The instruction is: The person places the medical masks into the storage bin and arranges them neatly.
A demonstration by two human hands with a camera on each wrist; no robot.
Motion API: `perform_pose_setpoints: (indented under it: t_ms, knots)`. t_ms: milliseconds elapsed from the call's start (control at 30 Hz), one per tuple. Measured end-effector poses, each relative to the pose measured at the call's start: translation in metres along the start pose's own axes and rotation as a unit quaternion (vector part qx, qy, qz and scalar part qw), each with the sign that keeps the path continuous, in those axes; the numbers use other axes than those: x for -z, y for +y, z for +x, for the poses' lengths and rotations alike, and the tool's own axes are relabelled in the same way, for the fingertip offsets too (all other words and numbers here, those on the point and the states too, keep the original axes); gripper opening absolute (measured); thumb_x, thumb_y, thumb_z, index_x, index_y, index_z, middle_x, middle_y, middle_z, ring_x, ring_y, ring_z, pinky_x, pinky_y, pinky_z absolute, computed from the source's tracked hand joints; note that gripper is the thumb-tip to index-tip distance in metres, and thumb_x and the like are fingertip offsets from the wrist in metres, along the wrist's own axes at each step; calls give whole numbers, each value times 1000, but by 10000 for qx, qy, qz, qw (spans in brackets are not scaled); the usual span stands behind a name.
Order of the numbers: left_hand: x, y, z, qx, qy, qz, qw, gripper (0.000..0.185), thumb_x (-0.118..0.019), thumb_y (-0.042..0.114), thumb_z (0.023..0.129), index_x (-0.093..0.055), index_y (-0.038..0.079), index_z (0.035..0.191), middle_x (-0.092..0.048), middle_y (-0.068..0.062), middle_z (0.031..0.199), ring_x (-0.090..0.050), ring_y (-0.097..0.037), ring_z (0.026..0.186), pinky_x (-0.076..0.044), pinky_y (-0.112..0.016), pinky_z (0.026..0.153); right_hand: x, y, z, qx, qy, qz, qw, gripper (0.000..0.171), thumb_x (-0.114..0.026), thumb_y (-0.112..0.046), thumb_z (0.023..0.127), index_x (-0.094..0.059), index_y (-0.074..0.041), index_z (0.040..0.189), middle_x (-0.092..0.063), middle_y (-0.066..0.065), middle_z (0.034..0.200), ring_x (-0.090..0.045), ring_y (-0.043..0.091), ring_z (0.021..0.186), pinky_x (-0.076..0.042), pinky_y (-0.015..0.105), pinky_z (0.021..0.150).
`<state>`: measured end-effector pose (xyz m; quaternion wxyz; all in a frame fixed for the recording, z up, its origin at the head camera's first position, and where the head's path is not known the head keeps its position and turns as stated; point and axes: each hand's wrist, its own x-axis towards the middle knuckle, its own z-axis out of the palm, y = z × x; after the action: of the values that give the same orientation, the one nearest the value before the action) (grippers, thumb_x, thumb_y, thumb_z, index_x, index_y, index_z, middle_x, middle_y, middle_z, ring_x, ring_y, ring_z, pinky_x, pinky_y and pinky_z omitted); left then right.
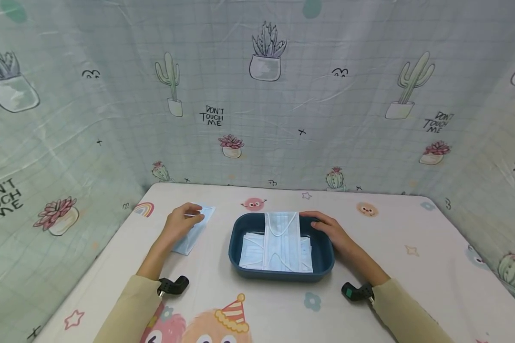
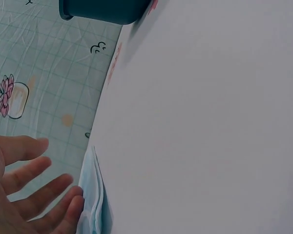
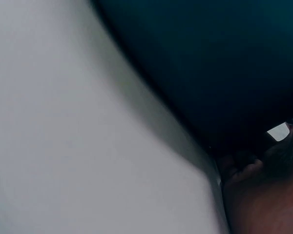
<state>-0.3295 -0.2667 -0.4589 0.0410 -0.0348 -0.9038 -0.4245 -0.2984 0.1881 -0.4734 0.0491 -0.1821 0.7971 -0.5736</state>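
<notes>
A dark blue tray (image 1: 279, 276) sits mid-table with a pile of light blue face masks (image 1: 253, 252) in it. One mask (image 1: 282, 233) lies lengthwise on top and reaches over the far rim. My right hand (image 1: 326, 226) rests on the tray's right rim with fairly straight fingers. In the right wrist view the tray wall (image 3: 210, 63) is dark and blurred, with my right hand (image 3: 263, 195) beside it. My left hand (image 1: 189, 216) rests on a single mask (image 1: 190, 238) lying flat to the left of the tray. In the left wrist view my left hand's fingers (image 2: 34, 195) are spread beside that mask's edge (image 2: 93, 200).
The white table cover (image 1: 412, 267) has cartoon prints. A cactus-print curtain (image 1: 283, 95) closes in the back and both sides. Black wrist mounts (image 1: 173, 286) sit on both sleeves. The tray's corner (image 2: 97, 9) shows at the top of the left wrist view.
</notes>
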Motion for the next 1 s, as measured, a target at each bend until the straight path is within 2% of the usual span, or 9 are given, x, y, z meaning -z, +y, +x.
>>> perform_pose_setpoints:
  t_ms: [133,200,400,533,667,767,900,1000]
  knots:
    - [-4,-3,0,-122,3,57,9999,38,-64,25,100,-64,3,132,-69,-23,129,-65,-42,122,-57,-51,99,-1,1,-1,-117,2,86,9999,41,-46,-15,107,-56,-10,147,-50,13,158,-40,24,150,-27,44,124]
    - [-6,-4,1,-164,3,81,9998,38,-64,25,101,-65,3,132,-70,-23,128,-66,-42,122,-56,-51,99,-2,2,-2,-126,-8,139,9998,41,-46,-14,107,-56,-9,147,-48,13,159,-38,21,150,-26,43,125]
    - [-8,-3,0,-274,-42,29,9996,37,-63,25,101,-66,3,131,-71,-22,126,-66,-40,120,-55,-52,99,-3,3,-1,-40,14,172,9998,42,-45,-13,107,-55,-7,147,-47,16,159,-36,26,151,-19,59,127]
    - [-7,-2,0,-296,-22,-40,9996,37,-63,25,101,-66,3,130,-72,-22,125,-67,-39,118,-55,-51,97,-3,4,1,-32,39,94,9999,42,-45,-13,107,-55,-7,147,-47,16,159,-37,23,150,-18,60,127]
    - [-5,-1,1,-221,17,-57,9997,36,-63,25,101,-67,3,129,-72,-21,123,-68,-38,116,-58,-44,90,-2,4,2,4,30,69,10000,42,-45,-14,107,-55,-7,147,-47,16,159,-37,21,150,-18,60,127]
    - [-6,-2,2,-193,16,-57,9998,36,-63,25,101,-67,3,128,-72,-22,123,-68,-38,115,-58,-38,85,-2,4,1,7,4,52,10000,42,-44,-15,108,-55,-8,147,-47,15,159,-38,15,149,-20,54,128]
    - [-7,-1,2,-132,-1,-32,9999,36,-62,26,101,-67,3,128,-71,-22,123,-66,-38,118,-56,-42,89,-2,4,1,-31,-8,62,10000,42,-45,-15,108,-55,-9,148,-47,14,160,-39,7,146,-24,42,126]
    - [-7,0,1,-106,-34,-29,9999,37,-62,26,101,-67,3,129,-71,-22,125,-64,-38,120,-54,-48,95,-2,4,1,-24,-10,100,9999,42,-45,-15,108,-55,-8,148,-46,15,160,-38,14,149,-22,47,128]
